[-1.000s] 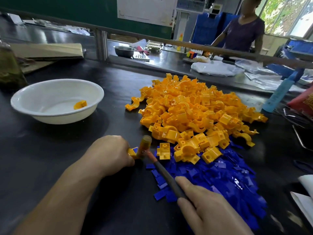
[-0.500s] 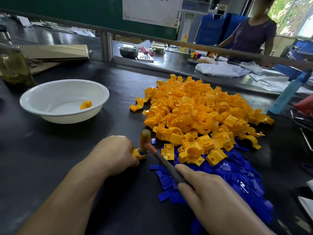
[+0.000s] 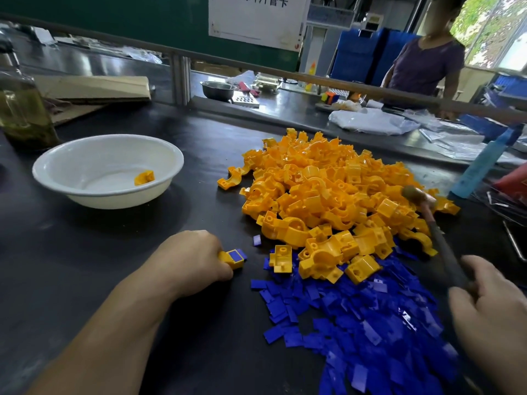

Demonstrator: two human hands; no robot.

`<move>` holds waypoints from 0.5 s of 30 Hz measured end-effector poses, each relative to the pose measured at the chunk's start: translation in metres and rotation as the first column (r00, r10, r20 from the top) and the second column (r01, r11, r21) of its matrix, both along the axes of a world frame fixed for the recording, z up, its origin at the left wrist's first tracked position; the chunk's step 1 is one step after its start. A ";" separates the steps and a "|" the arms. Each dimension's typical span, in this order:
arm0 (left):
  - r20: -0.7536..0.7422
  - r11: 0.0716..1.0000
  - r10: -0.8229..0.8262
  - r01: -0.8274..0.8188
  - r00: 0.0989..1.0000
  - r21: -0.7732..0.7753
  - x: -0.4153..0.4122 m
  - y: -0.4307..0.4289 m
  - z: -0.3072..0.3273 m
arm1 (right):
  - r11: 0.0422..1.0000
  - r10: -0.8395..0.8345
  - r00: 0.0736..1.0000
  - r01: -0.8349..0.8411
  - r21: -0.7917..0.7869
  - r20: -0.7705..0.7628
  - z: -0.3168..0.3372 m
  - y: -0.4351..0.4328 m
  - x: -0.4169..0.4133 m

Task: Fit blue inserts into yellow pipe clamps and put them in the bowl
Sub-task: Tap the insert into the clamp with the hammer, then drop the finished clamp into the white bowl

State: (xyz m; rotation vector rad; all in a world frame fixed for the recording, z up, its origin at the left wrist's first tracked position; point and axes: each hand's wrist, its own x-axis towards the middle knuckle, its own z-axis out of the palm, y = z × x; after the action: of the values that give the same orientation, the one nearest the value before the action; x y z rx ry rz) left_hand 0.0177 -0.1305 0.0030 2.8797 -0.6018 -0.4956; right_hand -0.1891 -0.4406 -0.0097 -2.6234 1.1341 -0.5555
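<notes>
Black worktop [image 3: 85,252], green wall [image 3: 114,18], window [image 3: 490,29]

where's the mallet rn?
Head view, right side: the right hand grips the mallet by its handle, and the mallet's head is above the right edge of the yellow clamp pile, beyond the blue inserts.

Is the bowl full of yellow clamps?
No, just one clamp lies in the bowl, whose white bottom is otherwise bare.
</notes>
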 end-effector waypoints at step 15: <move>0.443 0.760 0.615 -0.340 0.652 -0.554 0.066 0.055 0.043 | 0.993 -0.114 0.939 0.097 -0.067 -0.324 -0.046 -0.042 -0.018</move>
State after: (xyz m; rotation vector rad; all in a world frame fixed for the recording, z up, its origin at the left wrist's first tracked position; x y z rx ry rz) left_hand 0.0837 -0.0756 0.0456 2.5455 0.0590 0.6068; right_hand -0.2075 -0.4829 -0.0553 -2.7816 1.3784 -0.1677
